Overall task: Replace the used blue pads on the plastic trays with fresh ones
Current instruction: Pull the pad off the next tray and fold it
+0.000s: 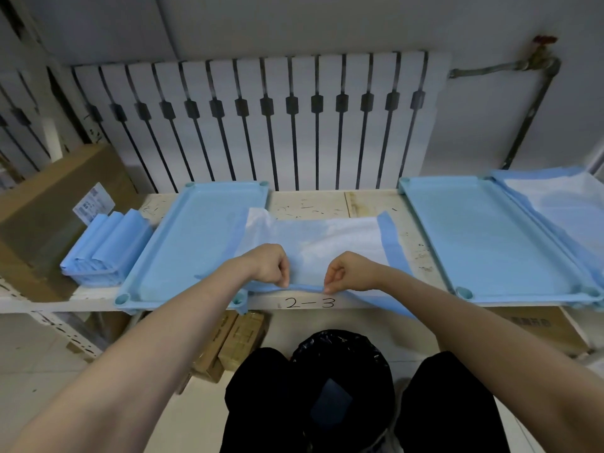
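Note:
A blue-edged pad with a white middle (330,238) lies spread on the shelf between two light blue plastic trays, its left end overlapping the left tray (192,220). My left hand (268,263) and my right hand (346,271) each pinch the pad's near blue edge at the shelf front, a hand's width apart. The second tray (483,233) lies bare on the right. Another pad (555,197) lies over a further tray at the far right.
A basket of folded blue pads (108,246) stands left of the left tray, beside a cardboard box (49,204). A black-lined bin (340,380) sits on the floor between my knees. A white radiator (261,119) backs the shelf marked 2-3.

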`<control>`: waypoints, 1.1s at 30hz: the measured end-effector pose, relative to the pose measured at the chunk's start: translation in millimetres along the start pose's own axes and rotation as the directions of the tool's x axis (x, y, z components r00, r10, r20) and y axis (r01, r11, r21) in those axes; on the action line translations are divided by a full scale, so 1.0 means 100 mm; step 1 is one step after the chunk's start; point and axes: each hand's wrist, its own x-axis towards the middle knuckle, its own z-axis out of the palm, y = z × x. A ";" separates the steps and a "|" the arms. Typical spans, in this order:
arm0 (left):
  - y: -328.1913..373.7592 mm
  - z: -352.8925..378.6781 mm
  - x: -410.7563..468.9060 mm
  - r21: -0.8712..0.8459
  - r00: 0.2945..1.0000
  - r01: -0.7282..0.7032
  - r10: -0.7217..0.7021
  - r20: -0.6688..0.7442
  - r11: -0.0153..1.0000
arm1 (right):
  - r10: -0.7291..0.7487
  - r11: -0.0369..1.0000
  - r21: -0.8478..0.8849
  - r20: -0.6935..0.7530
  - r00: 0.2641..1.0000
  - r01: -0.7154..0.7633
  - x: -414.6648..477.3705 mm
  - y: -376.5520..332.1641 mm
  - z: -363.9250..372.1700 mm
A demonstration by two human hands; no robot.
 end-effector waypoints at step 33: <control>0.21 -0.16 0.28 -0.259 0.999 -0.039 0.042 0.004 0.965 | -0.094 0.989 0.100 -0.137 0.986 0.109 0.06 -0.02 -0.38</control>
